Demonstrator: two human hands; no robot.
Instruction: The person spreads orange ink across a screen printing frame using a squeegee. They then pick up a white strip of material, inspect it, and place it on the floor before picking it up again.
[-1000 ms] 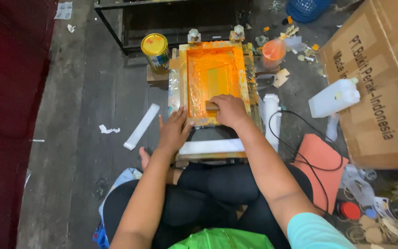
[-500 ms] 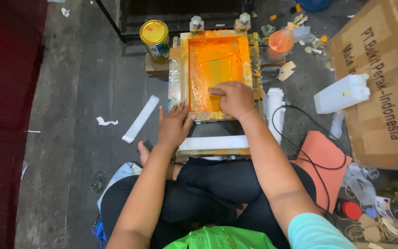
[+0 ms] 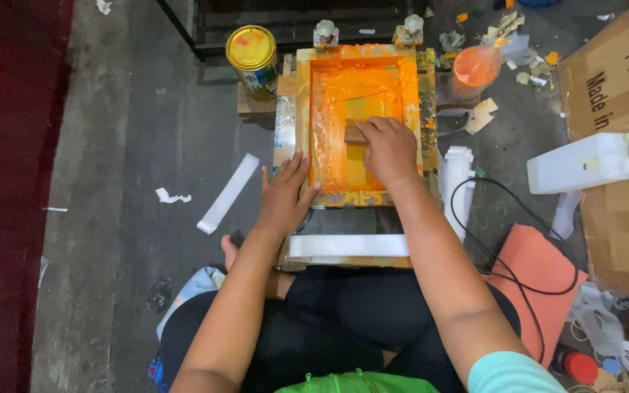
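Since a second ago the right hand [image 3: 389, 149] has slid its wooden squeegee [image 3: 356, 134] away from the body, from the near edge of the screen-printing frame [image 3: 362, 116] up to about its middle, while the left hand [image 3: 285, 195] has stayed flat at the frame's near left corner. Fingers of the right hand are curled tight over the squeegee's blunt wooden handle; the left hand lies spread and open, palm down, gripping nothing, fingertips touching the frame's rim.

Largest of all, far to the right of the right hand, stands a brown corrugated cardboard box [image 3: 620, 145]. Under both hands lies the rectangular frame, its mesh glossy and streaked with wet orange ink, its border smeared and crusted. Right of the right forearm a flat salmon-coloured sheet [image 3: 540, 280] lies on the rough grey floor [image 3: 111, 145], with a thin black cable [image 3: 489, 240] looping across it. Against the box rests a white plastic jerrycan [image 3: 580, 161], squarish and smooth. Nearer the body than the left hand, a long white strip [image 3: 347, 245] lies across the board; another white strip [image 3: 228, 193] lies aslant to the left of that hand. Beyond the left hand stands a round tin can [image 3: 252, 52] with a shiny yellow lid, and beyond the right hand an orange translucent cup [image 3: 477, 65].
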